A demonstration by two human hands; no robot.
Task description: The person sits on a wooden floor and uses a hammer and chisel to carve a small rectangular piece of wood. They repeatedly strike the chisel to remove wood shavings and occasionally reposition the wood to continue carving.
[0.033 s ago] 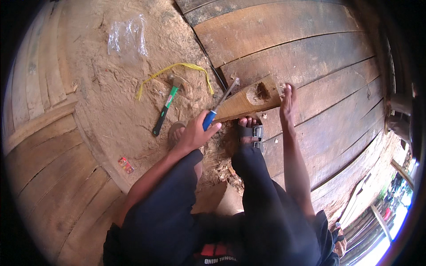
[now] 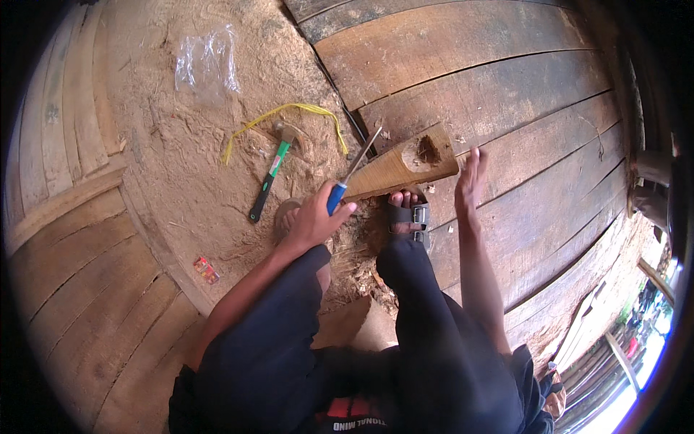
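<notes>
My left hand [image 2: 312, 218] is closed round the blue handle of a chisel [image 2: 337, 197]. Its metal blade points up and to the right, above the narrow end of a wooden block [image 2: 384, 173]. A rough-edged hollow [image 2: 423, 152] is cut into the block's wide end. Just right of that end, my right hand [image 2: 471, 182] is held edge-on with straight fingers, apart from the wood and with nothing in it. My sandalled foot [image 2: 408, 213] is against the block's near side.
A green-and-black hammer [image 2: 272, 173] lies on the dirt to the left, below a yellow strip [image 2: 289, 106]. Clear plastic [image 2: 207, 59] and a small red packet [image 2: 206, 270] are on the ground. Wooden planks [image 2: 491, 87] spread behind and right; wood chips [image 2: 372, 278] lie between my feet.
The chisel has tilted slightly more upright in my left hand, its tip shifting left. My right hand has moved a little nearer to me. The wooden block has hardly moved.
</notes>
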